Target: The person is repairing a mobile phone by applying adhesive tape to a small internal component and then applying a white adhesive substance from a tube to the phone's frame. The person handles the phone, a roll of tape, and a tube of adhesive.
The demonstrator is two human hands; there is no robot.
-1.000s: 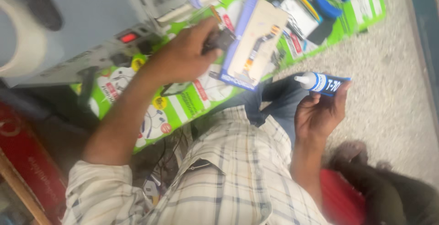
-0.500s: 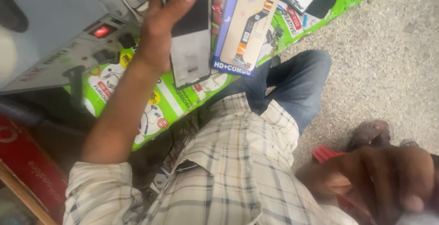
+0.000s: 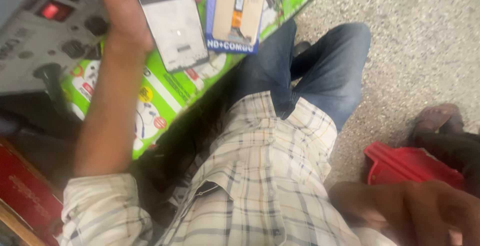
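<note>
My left hand [image 3: 125, 11] is raised at the top left and grips a flat phone screen panel [image 3: 172, 26] by its edge; the panel's pale back faces me and its top runs out of view. The panel hangs over a green printed sheet [image 3: 165, 96] on the work surface. My right hand [image 3: 415, 211] is very close to the camera at the bottom right, blurred, with fingers curled; whether it holds anything is hidden. My checked shirt and blue jeans fill the middle.
A tan and blue carded package [image 3: 235, 11] lies beside the panel. A grey machine with a lit red switch [image 3: 45, 31] stands at the left. A red plastic object [image 3: 405, 163] and another person's sandalled foot [image 3: 440, 118] are on the speckled floor.
My left hand picked the screen panel off the green sheet and lifted it toward me. My right hand, which held a blue and white tube, dropped down close to the camera.
</note>
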